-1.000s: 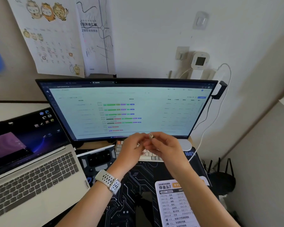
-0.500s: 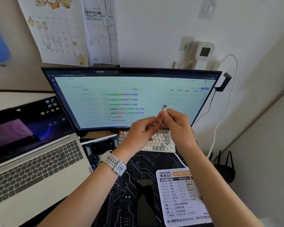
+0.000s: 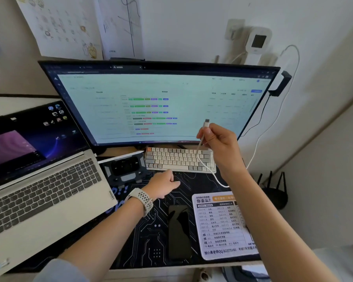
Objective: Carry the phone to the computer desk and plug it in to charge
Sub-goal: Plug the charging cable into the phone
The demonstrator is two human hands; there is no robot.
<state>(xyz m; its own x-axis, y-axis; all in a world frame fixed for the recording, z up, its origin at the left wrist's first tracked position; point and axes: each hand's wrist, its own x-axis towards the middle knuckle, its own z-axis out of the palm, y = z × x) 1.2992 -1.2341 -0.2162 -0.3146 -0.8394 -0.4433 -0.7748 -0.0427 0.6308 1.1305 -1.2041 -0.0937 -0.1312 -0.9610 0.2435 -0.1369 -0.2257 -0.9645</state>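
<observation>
On the desk mat (image 3: 143,237), head view: phone (image 3: 179,231) lying flat, screen dark and up, long axis running toward the person, just left of a printed shortcut card (image 3: 222,226) and touching neither hand. Right hand (image 3: 218,143) raised in front of the monitor (image 3: 161,104), fingers curled round a white cable (image 3: 204,157) just below its plug (image 3: 206,123), which points up; the cable drops over the right end of the keyboard (image 3: 177,159), loops onto the mat and passes behind the right forearm, its far end hidden. Left hand (image 3: 164,183) low over the mat just in front of the keyboard, holding nothing, fingers loosely bent; whether it touches the mat cannot be told. Watch (image 3: 142,198) on the left wrist. Open laptop (image 3: 39,180) at left, screen lit, its lower corner cut off by the frame edge. Dark controller-like device (image 3: 124,169) in a white-rimmed tray between laptop and keyboard; details unclear. Black adapter (image 3: 281,84) hanging at the monitor's upper right corner with a dark lead below. Wall behind: posters (image 3: 69,27), blurred and cropped at top; white display unit (image 3: 258,40) with a white lead looping down the wall. Router (image 3: 273,192) with upright antennas beyond the desk's right edge, partly hidden by the right arm. Monitor text too blurred to read.
</observation>
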